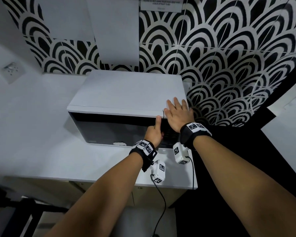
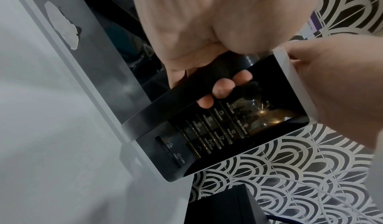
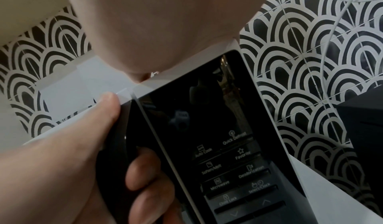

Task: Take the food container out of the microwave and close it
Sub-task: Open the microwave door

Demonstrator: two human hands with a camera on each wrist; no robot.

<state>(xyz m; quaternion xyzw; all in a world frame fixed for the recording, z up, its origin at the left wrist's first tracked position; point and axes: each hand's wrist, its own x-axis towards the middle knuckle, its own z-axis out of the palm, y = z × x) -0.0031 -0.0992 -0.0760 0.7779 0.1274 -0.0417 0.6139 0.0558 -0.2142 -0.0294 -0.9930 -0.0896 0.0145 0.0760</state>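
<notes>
A white microwave (image 1: 126, 89) with a dark glass door (image 1: 113, 129) stands on a white counter, its door closed. My left hand (image 1: 155, 132) grips the black door handle (image 2: 186, 86), fingers curled behind it and thumb up along its top; the same handle (image 3: 116, 145) shows in the right wrist view. My right hand (image 1: 178, 112) lies flat on the microwave's top right corner, fingers straight. The control panel (image 2: 217, 129) with its buttons sits right of the handle. No food container shows in any view.
Black-and-white patterned tiles (image 1: 220, 57) cover the wall behind. The white counter (image 1: 41, 134) spreads to the left and front of the microwave. A wall socket (image 1: 10, 71) is at the left. A dark object (image 2: 223, 206) stands right of the microwave.
</notes>
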